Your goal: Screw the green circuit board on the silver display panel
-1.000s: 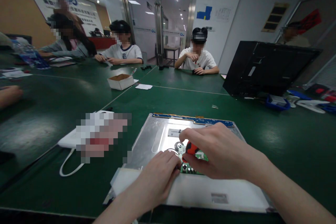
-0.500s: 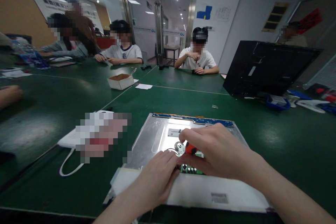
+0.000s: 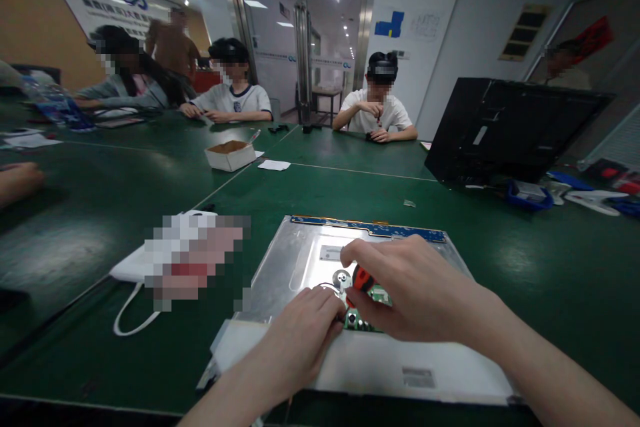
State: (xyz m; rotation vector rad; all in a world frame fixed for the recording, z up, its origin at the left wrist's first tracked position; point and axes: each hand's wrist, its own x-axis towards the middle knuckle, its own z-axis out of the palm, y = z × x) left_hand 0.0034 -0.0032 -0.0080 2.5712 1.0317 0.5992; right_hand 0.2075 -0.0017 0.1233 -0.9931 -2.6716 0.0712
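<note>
Right hand (image 3: 415, 287): grip closed round red-and-black tool handle (image 3: 364, 278), over green circuit board (image 3: 361, 323) on flat silver metal panel (image 3: 277, 273). Thumb higher than half a second ago. Left hand (image 3: 304, 327) beside board; can't tell its grip.

Bare, slim left hand (image 3: 313, 327) palm down, fingers close together and pointing inward, bare left forearm (image 3: 240, 380) slanting up from bottom edge, bare right hand (image 3: 407, 287) slightly higher, forefinger hooked opposite thumb, gripping, bare right forearm (image 3: 545, 353) angling from lower right.
</note>
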